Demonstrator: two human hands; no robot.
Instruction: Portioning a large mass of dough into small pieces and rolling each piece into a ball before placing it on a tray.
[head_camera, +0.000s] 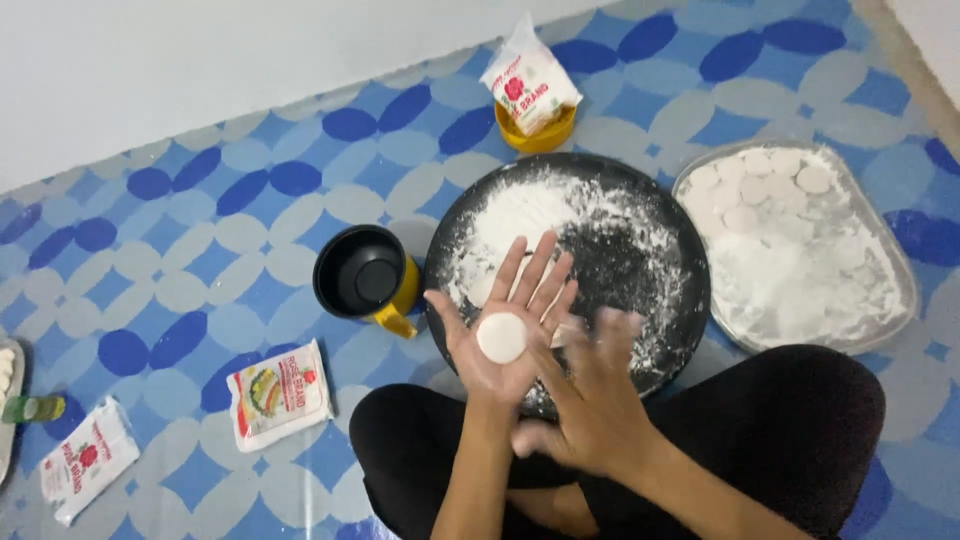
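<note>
While the left hand (505, 325) was held flat, palm up and fingers spread, a white dough disc (501, 337) was carried at the middle of the palm, above the near rim of the black round tray (660, 225). The right hand (590, 400) was held just beside it, fingers loosely spread and blurred, so whether it touched the disc could not be told. The disc was judged to be soft, light and easily dented, with a floured, non-sticky skin; it would best be supported from beneath on a flat palm or lifted gently by its rim.

On the tray, loose white flour (530, 215) was heaped toward the far left part. A clear tray (890, 240) at the right of the floor mat (200, 250) was filled with flour and further discs, their number hard to count. A yellow mug (366, 275) stood left of the black tray. Flour packets (278, 393) lay toward the mat's near left. The person's crossed legs were partly cut off at the lower edge.
</note>
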